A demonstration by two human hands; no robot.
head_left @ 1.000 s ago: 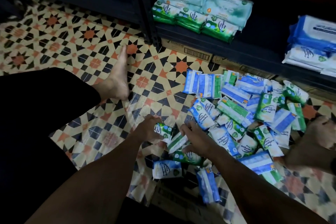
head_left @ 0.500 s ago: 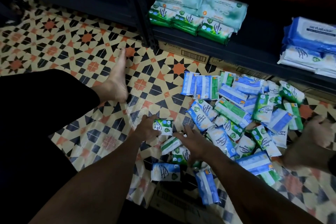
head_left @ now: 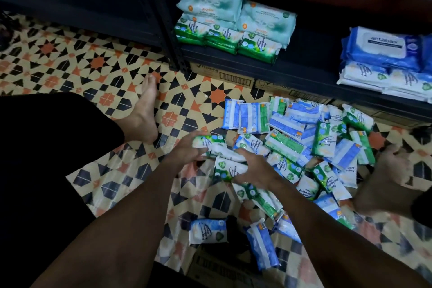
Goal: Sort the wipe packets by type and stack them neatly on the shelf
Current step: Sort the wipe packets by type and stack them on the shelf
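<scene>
A green packet (head_left: 208, 142) is gripped by the left hand (head_left: 185, 151); a second packet (head_left: 228, 170) is covered by the right hand (head_left: 256, 168), grip unclear. The green stack (head_left: 224, 38) is shelved at twelve o'clock.

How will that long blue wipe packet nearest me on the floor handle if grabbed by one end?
The blue packet probably sags: its film looks soft and wrinkled. Likely slippery, since the wrap shines. Lying flat, it should slide, not roll.
</scene>
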